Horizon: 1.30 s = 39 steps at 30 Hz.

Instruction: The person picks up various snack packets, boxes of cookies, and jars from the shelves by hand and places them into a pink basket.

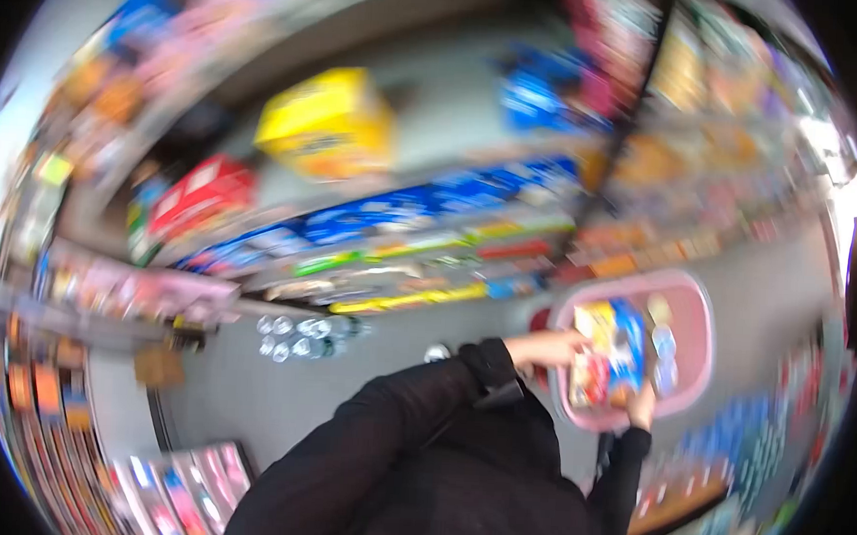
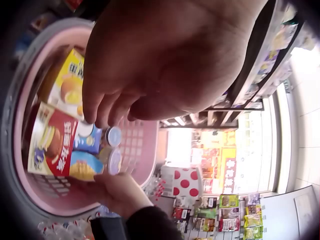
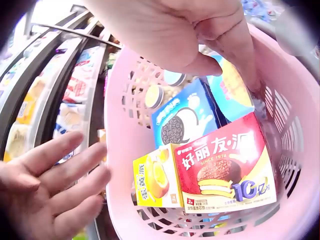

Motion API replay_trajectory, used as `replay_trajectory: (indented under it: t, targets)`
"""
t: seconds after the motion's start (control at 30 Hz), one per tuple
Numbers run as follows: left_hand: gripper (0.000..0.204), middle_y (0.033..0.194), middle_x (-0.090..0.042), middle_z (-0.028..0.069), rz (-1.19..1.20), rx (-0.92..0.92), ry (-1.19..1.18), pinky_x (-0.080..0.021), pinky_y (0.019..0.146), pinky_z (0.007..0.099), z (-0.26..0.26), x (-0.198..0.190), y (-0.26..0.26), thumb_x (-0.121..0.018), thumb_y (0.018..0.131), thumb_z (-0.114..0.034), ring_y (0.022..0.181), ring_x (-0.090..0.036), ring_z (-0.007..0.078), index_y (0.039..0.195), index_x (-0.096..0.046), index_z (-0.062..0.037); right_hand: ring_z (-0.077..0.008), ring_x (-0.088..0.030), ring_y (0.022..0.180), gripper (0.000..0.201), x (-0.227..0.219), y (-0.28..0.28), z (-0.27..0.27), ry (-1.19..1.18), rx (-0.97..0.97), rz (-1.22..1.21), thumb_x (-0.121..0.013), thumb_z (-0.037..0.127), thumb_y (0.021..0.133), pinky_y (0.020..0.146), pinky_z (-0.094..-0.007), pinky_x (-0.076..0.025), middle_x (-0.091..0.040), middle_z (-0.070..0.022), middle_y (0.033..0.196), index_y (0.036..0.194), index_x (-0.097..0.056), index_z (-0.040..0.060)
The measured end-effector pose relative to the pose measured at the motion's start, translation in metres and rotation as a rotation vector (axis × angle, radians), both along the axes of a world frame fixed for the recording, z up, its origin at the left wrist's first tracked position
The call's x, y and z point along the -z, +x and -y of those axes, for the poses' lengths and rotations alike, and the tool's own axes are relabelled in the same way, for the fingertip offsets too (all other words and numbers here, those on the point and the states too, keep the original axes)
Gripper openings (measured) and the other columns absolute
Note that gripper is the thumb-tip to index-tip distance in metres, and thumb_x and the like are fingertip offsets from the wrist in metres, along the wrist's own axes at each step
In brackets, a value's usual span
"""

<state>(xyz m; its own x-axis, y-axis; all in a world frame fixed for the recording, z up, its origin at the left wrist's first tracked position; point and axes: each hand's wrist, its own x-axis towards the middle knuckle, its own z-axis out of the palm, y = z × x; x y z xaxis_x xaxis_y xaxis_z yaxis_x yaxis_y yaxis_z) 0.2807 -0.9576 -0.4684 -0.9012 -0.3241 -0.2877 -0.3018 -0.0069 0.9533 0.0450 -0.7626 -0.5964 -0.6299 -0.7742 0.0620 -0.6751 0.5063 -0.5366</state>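
A pink basket [image 1: 704,345] with pierced sides holds several packaged foods. In the right wrist view, a red-and-white pie box [image 3: 227,172] lies beside a yellow pie box [image 3: 157,180], with a blue cookie box [image 3: 182,112] behind them. My right hand [image 3: 175,30] reaches down inside the basket wall, its thumb and fingers on either side of a light-blue snack packet [image 3: 230,92]. Lidded tubs [image 2: 114,150] stand next to the blue box. Empty, with fingers spread and relaxed, my left hand [image 3: 60,187] hovers at the basket's side.
Store shelves hold a yellow carton [image 1: 325,122], a red box [image 1: 203,196] and a row of blue packages [image 1: 432,198]. Clear bottles [image 1: 294,338] stand on the grey floor [image 1: 218,392]. Hanging snack packets [image 2: 229,212] line a rack beyond the basket. The head view is motion-blurred.
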Motion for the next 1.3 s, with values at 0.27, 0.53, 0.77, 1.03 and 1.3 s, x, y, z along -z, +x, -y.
replay_trajectory:
  t: [0.27, 0.53, 0.77, 1.03, 1.3]
  targets:
    - [0.036, 0.103, -0.055, 0.0144, 0.130, -0.507, -0.476, -0.044, 0.077, 0.0307, 0.036, -0.158, 0.265, -0.048, 0.082, -0.015, 0.092, -0.055, 0.0218, 0.115, -0.044, -0.0005, -0.0284, -0.061, 0.074, 0.033, -0.195, 0.134, 0.132, 0.234, -0.781, 0.112, -0.058, 0.012, 0.073, 0.063, -0.0335, -0.047, -0.061, -0.0198, 0.079, 0.102, -0.053, -0.0029]
    - [0.037, 0.103, -0.056, 0.0106, 0.007, -1.150, -0.684, -0.043, 0.081, 0.0293, 0.007, -0.215, 0.486, -0.051, 0.081, -0.012, 0.094, -0.054, 0.0166, 0.116, -0.044, -0.0007, -0.0314, -0.058, 0.080, 0.033, -0.328, 0.391, 0.204, 0.056, -1.365, 0.155, -0.059, 0.008, 0.072, 0.070, -0.0354, -0.046, -0.058, -0.0185, 0.090, 0.103, -0.051, -0.0003]
    - [0.048, 0.122, -0.040, 0.0182, -0.186, -1.685, -1.090, -0.036, 0.092, 0.0326, 0.022, -0.241, 0.604, -0.045, 0.078, 0.000, 0.112, -0.042, 0.0230, 0.124, -0.033, 0.0037, -0.0306, -0.052, 0.102, 0.051, -0.386, 0.613, 0.263, -0.421, -1.640, 0.557, -0.058, 0.013, 0.077, 0.082, -0.0336, -0.043, -0.050, -0.0213, 0.110, 0.120, -0.034, -0.0030]
    - [0.051, 0.122, -0.035, 0.0287, 0.351, -1.483, -1.401, -0.030, 0.096, 0.0375, 0.078, -0.280, 0.672, -0.040, 0.073, 0.003, 0.113, -0.037, 0.0386, 0.123, -0.029, 0.0087, -0.0246, -0.061, 0.074, 0.042, -0.386, 0.787, 0.340, -0.288, -1.531, 0.455, -0.059, 0.024, 0.074, 0.068, -0.0341, -0.050, -0.060, -0.0187, 0.082, 0.095, -0.050, -0.0118]
    - [0.052, 0.116, -0.044, 0.0287, 0.407, -1.494, -0.985, -0.032, 0.094, 0.0315, 0.089, -0.285, 0.683, -0.038, 0.073, -0.003, 0.112, -0.042, 0.0332, 0.123, -0.030, 0.0081, -0.0180, -0.061, 0.054, 0.034, -0.396, 0.807, 0.346, 0.070, -1.340, 0.980, -0.057, 0.022, 0.075, 0.050, -0.0272, -0.051, -0.058, -0.0141, 0.068, 0.074, -0.053, -0.0117]
